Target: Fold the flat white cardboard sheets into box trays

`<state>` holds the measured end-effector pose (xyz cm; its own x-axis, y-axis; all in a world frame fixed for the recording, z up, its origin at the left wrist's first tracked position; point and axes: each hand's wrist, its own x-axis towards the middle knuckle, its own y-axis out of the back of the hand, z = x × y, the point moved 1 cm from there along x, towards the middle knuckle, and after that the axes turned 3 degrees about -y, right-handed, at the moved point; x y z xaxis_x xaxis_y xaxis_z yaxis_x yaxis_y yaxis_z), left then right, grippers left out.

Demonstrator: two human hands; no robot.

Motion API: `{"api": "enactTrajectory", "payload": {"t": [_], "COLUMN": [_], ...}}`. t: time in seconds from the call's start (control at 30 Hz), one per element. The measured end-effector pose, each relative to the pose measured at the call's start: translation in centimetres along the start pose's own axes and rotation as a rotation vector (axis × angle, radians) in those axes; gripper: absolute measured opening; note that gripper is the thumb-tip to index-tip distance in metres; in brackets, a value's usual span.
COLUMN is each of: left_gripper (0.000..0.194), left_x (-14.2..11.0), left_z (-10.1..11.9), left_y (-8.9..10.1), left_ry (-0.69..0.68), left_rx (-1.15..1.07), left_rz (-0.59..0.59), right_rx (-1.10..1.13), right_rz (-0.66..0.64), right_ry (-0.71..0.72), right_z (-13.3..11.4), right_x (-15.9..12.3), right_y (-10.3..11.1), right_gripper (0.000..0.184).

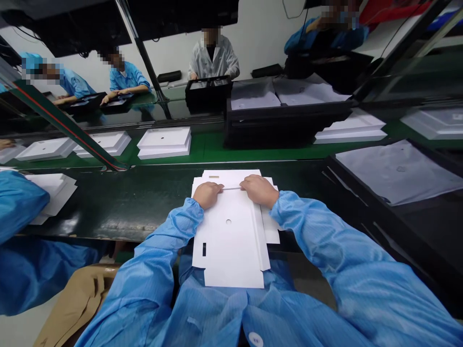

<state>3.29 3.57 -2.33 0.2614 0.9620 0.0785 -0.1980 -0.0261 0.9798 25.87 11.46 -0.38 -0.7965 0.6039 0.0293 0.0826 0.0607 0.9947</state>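
A flat white die-cut cardboard box blank (pixel 231 236) lies on the dark workbench in front of me, its near end hanging over the bench edge toward my lap. It has a small round hole and a black slot. My left hand (pixel 207 194) and my right hand (pixel 259 190) both rest on its far part with fingers curled, pressing along a fold line between them. A narrow flap sticks out beyond my knuckles.
Folded white boxes (pixel 164 142) sit in a row on the green conveyor belt (pixel 210 149) beyond. Black trays (pixel 282 123) with grey sheets stand at right. A co-worker's blue sleeve (pixel 18 202) is at left; other people work across the line.
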Motion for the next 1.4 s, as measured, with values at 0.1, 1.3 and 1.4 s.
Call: {"api": "enactTrajectory", "payload": {"t": [0.1, 1.3, 1.4], "left_gripper": [0.042, 0.056, 0.052], "left_x": [0.0, -2.3, -0.2], "left_z": [0.0, -1.9, -2.1], "left_y": [-0.3, 7.3, 7.2], "left_ry": [-0.012, 0.421, 0.341], "left_rx": [-0.038, -0.164, -0.165], "left_rz": [-0.036, -0.246, -0.278], "right_rx": [0.008, 0.257, 0.203], "right_rz": [0.003, -0.243, -0.109], "right_ry": [-0.02, -0.338, -0.361], "right_z": [-0.4, 1.3, 1.4], "right_x": [-0.3, -6.6, -6.6], "right_y": [-0.2, 1.6, 1.5], "right_gripper": [0.026, 0.03, 0.034]}}
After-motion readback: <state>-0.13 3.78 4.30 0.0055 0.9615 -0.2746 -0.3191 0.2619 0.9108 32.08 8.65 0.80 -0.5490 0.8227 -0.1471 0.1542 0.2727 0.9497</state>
